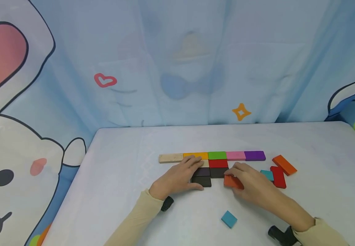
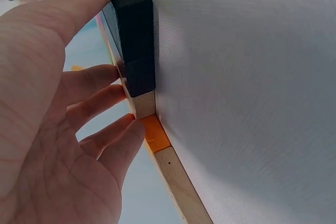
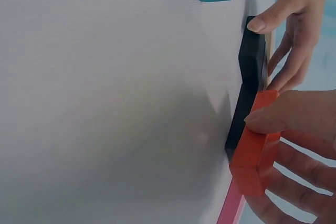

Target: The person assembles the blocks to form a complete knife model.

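My right hand [image 1: 252, 181] pinches an orange block [image 1: 233, 182] between thumb and fingers, just right of the front of a flat block layout. In the right wrist view the thumb lies along one face of this orange block [image 3: 254, 148]. My left hand [image 1: 180, 176] rests at the layout's left side, thumb at the front black block [image 1: 202, 181] and fingers over the rows behind. Seen from the left wrist, its fingertips touch the edges of the wooden and yellow-orange blocks [image 2: 156, 134]. A red block [image 1: 218, 163] and another black block [image 1: 219, 173] sit in the middle rows.
The back row runs from a plain wooden block [image 1: 171, 158] through green [image 1: 217, 155] and pink [image 1: 235, 155] to purple [image 1: 255, 155]. Loose on the right are orange [image 1: 284, 165], red [image 1: 278, 177] and teal [image 1: 267, 175] blocks. A teal block [image 1: 229, 219] lies nearer the front.
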Tool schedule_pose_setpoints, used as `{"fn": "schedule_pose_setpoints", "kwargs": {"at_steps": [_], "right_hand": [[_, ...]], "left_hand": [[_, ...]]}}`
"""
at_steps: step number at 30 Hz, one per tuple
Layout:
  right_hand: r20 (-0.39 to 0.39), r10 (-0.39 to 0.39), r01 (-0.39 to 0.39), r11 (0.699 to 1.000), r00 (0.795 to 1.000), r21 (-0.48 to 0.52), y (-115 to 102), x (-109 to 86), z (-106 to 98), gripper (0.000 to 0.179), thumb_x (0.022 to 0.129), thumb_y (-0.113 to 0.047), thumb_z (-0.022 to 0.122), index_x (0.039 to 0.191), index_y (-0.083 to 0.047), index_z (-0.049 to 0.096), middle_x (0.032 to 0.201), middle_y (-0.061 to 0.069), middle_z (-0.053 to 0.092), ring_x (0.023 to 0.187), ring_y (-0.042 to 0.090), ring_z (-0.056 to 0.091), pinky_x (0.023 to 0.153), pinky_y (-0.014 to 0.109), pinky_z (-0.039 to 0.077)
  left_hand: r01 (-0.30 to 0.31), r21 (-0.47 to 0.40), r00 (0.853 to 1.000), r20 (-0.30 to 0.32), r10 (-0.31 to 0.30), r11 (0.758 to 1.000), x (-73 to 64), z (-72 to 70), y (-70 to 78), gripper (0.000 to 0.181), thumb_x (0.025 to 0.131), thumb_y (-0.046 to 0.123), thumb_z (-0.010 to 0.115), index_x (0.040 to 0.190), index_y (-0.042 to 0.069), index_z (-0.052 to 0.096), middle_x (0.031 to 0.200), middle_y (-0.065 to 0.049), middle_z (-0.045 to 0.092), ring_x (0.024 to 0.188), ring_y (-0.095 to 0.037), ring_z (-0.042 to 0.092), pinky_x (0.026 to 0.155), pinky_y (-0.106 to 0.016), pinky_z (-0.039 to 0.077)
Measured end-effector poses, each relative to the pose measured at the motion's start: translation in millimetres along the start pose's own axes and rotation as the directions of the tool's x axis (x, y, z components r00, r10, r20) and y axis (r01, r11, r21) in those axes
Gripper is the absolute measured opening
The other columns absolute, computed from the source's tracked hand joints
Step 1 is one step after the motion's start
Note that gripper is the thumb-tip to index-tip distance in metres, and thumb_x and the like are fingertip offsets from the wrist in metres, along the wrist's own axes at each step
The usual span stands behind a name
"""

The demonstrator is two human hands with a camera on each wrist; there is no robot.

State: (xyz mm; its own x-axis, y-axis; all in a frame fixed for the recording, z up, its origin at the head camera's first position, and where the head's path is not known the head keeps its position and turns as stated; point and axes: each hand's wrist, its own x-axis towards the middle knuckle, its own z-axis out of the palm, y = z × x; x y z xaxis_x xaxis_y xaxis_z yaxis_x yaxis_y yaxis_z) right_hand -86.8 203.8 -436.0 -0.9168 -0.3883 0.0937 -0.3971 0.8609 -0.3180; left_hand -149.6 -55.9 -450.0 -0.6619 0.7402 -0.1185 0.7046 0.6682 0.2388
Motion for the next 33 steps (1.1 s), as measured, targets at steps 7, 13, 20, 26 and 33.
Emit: {"fn": "schedule_pose_setpoints", "kwargs": {"at_steps": [7,13,20,26,33], "right_hand": [[0.027,-0.046,0.045,0.998,0.999,0.037,-10.4,14.3,1.8,0.043,0.073,-0.005,0.095,0.113,-0.009,0.077,0.109,0.008,0.069,0.104,0.03,0.066,0.089,0.051,0.06],[0.08,-0.083,0.082,0.996,0.993,0.017,-17.5,21.3,5.3,0.042,0.073,-0.007,0.095,0.112,-0.008,0.078,0.105,0.007,0.066,0.1,0.027,0.065,0.088,0.048,0.061],[0.074,-0.098,0.098,0.995,0.992,0.011,-20.8,22.5,8.8,0.041,0.073,-0.006,0.095,0.11,-0.008,0.078,0.106,0.008,0.067,0.103,0.028,0.067,0.089,0.049,0.061],[0.073,-0.1,0.1,0.995,0.992,0.0,-20.6,23.9,10.0,0.041,0.073,-0.006,0.095,0.11,-0.007,0.079,0.106,0.009,0.068,0.104,0.029,0.066,0.09,0.049,0.06],[0.07,-0.12,0.121,0.993,0.99,-0.012,-20.0,24.9,11.0,0.039,0.073,-0.005,0.096,0.108,-0.008,0.079,0.103,0.008,0.067,0.102,0.028,0.067,0.09,0.048,0.06]], "left_hand": [[-0.008,-0.002,1.0,-0.002,0.008,1.0,0.1,-0.1,0.3,0.084,0.097,0.053,0.07,0.161,0.009,0.04,0.167,-0.008,0.036,0.155,-0.026,0.03,0.121,-0.034,0.035],[-0.01,-0.01,1.0,-0.006,0.01,1.0,-0.4,-0.4,-0.8,0.084,0.097,0.053,0.07,0.161,0.008,0.04,0.166,-0.007,0.036,0.155,-0.025,0.03,0.121,-0.034,0.036],[0.002,-0.02,1.0,0.005,-0.001,1.0,-0.5,-0.7,-0.7,0.084,0.098,0.053,0.069,0.162,0.009,0.039,0.167,-0.007,0.035,0.156,-0.026,0.028,0.121,-0.034,0.035],[0.009,-0.023,1.0,0.01,-0.009,1.0,-0.8,-1.7,0.0,0.084,0.097,0.053,0.07,0.162,0.009,0.039,0.168,-0.007,0.034,0.156,-0.026,0.028,0.121,-0.035,0.036],[0.01,-0.026,1.0,0.015,-0.01,1.0,-0.5,-0.7,-0.7,0.085,0.097,0.053,0.07,0.162,0.01,0.038,0.168,-0.006,0.034,0.156,-0.025,0.027,0.12,-0.035,0.037]]}}
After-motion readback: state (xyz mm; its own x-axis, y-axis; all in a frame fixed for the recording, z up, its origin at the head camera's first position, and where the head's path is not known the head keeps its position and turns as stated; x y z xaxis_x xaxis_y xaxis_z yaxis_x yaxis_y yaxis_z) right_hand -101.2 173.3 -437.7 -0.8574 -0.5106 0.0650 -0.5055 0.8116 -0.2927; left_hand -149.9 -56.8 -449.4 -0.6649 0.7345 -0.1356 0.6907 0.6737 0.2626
